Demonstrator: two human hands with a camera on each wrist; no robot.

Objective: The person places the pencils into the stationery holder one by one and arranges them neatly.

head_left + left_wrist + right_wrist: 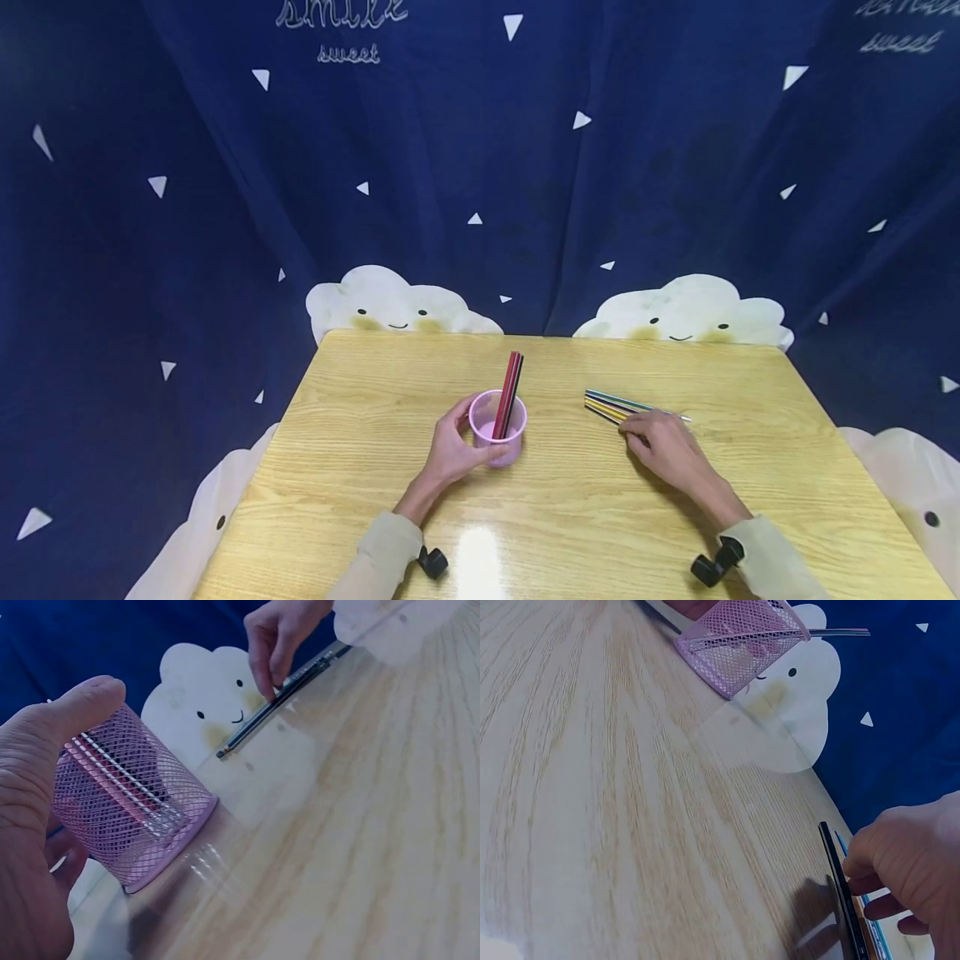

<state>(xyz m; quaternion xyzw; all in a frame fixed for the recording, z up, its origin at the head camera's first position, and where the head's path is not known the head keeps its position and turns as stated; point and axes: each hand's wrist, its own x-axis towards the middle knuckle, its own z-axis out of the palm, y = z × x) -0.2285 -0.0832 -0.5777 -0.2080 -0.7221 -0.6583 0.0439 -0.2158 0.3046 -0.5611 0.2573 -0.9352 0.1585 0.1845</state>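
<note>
My left hand [452, 450] grips a pink mesh pencil cup [512, 455] around its side, thumb on the near side. Inside the cup, a few red and black pencils [509, 385] lean together and stick out above the rim. To the right, several pencils [606, 403] in blue, yellow and dark colours lie side by side on the table. Over these pencils is my right hand [666, 448], its finger and thumb pinching a dark pencil [838, 874] at the near side of the bunch. The palm hides part of the bunch.
The wooden table [555, 517] ends at a blue curtain [450, 167] with white triangles and clouds. A bare stretch of tabletop lies between the cup and the loose pencils. Black wrist cameras [432, 562] sit at both cuffs.
</note>
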